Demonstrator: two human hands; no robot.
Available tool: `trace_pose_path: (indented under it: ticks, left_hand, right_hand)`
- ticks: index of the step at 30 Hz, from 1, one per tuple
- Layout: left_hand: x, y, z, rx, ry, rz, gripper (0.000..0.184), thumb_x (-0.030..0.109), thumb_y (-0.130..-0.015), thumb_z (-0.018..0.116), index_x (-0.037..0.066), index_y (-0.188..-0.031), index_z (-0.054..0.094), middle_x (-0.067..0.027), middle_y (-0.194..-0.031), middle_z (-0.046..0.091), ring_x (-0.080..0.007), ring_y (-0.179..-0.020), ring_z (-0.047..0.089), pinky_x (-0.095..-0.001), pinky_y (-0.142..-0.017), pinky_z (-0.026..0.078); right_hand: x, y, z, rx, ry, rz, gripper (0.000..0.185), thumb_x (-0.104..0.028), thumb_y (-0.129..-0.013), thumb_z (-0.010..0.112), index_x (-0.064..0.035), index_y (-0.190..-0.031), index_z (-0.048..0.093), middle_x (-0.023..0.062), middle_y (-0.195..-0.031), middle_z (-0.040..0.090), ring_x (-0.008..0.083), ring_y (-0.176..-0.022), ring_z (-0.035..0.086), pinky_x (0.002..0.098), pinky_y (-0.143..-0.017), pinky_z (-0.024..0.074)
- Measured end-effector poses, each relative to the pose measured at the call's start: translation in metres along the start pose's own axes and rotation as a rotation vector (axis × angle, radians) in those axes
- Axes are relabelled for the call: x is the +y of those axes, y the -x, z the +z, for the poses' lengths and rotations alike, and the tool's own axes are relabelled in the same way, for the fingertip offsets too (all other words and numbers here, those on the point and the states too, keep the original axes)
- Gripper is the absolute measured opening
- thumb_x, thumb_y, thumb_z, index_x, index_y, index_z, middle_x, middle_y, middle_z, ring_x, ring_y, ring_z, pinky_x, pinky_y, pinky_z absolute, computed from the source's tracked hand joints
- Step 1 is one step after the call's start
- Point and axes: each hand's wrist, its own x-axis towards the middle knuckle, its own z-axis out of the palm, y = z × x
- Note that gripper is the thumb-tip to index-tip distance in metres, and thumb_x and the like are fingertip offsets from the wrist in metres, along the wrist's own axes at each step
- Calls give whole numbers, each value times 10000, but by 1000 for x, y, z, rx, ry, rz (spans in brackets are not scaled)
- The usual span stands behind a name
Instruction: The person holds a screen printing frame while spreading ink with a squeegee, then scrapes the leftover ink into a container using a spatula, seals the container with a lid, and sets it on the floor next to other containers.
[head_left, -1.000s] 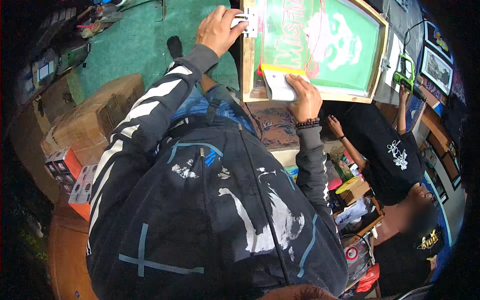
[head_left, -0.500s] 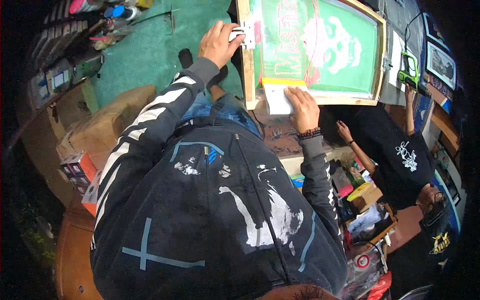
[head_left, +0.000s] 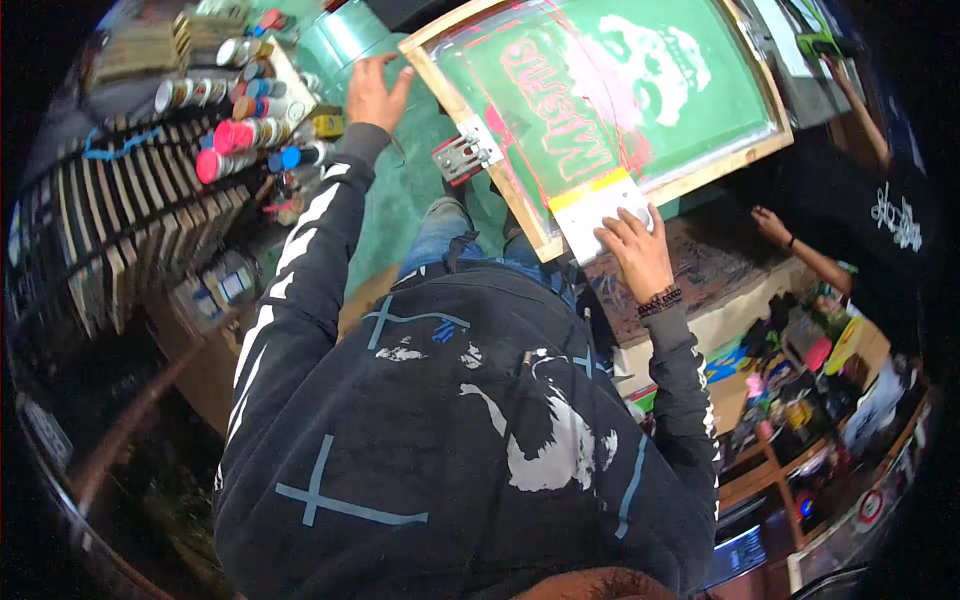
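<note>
My right hand grips a white squeegee with a yellow edge, at the near corner of a screen printing frame. The wooden frame holds green mesh with a pale skull and reddish "Misfits" lettering. On its left side sits a metal hinge clamp. To the left of the frame, my left hand reaches out with thumb and fingers apart. It appears to hold nothing and is close to a clear bluish container.
Bottles with pink and blue caps cluster at left, above a rack of wooden frames. At right, another person in a black shirt has an arm near the frame. Cluttered boxes lie below.
My left hand has left the hinge clamp and moved left, its fingers opening. My view has swung left, so the frame appears tilted and more bottles show. My right hand keeps the squeegee.
</note>
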Motion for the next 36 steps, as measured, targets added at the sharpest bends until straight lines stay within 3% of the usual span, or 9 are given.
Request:
trace_pose_path:
  ticks: [5,7,9,11,13,16,23,31,36]
  left_hand:
    - [-15,-79,23,-9,-85,229,435,434,-924,649,94,-1196,641,-151,-1127,604,-368,-1041,594,-470,-890,491]
    - [-21,-97,37,-144,-72,247,463,464,-929,630,91,-1203,640,-149,-1118,608,-366,-1033,602,-472,-879,498]
    - [-27,-108,50,-308,-45,280,520,515,-942,589,79,-1220,635,-149,-1090,616,-364,-1009,622,-478,-851,514]
    - [-25,-114,58,-394,-55,277,508,503,-950,579,74,-1217,633,-153,-1085,609,-365,-1016,620,-483,-859,511]
    - [-21,-116,56,-438,-68,298,510,509,-962,554,70,-1212,623,-161,-1071,597,-368,-1021,619,-489,-850,516]
    - [-24,-122,58,-486,-58,310,514,515,-964,549,55,-1188,601,-171,-1056,588,-379,-991,629,-496,-822,526]
    - [-23,-125,65,-476,-81,374,476,506,-978,531,36,-1051,553,-185,-998,578,-400,-919,640,-522,-749,529]
    - [-5,-153,37,-576,-151,358,603,604,-967,480,19,-1067,588,-202,-1017,645,-395,-951,659,-505,-816,519]
    - [25,-166,25,-792,-48,-38,835,807,-863,417,51,-1018,736,-217,-1005,722,-379,-986,687,-474,-890,493]
  right_hand:
    - [-23,-13,-12,115,-51,207,267,-72,-824,616,-96,-1080,685,101,-1106,667,297,-1169,594,544,-1086,373]
    - [-37,-12,2,723,-223,842,207,-76,-870,597,-85,-1055,690,147,-1034,657,333,-1046,624,449,-934,483]
    - [-44,0,38,815,-236,1095,211,-124,-975,522,-58,-1094,683,131,-1012,661,321,-953,636,387,-806,511]
    - [-42,21,117,1186,-1111,1540,340,-265,-1056,461,-28,-1220,641,109,-1148,663,276,-1028,625,396,-883,492]
    - [-77,-14,130,1413,-1548,1596,421,-372,-1081,435,-30,-1268,594,63,-1204,653,238,-1093,618,374,-965,482]
    - [-114,-45,162,1561,-1606,1407,581,-437,-1091,357,9,-1453,449,127,-1451,518,271,-1331,485,411,-1108,362]
    - [-135,-101,99,2029,-1824,1356,698,-548,-1066,310,-16,-1513,371,146,-1546,415,315,-1376,415,448,-1163,301]
    - [-139,-84,92,1910,-1708,1376,762,-597,-1057,242,1,-1518,347,165,-1560,389,323,-1408,389,453,-1174,288]
    - [-135,-87,85,1991,-1535,1471,829,-659,-1027,281,20,-1488,400,176,-1519,447,313,-1375,443,425,-1144,326]
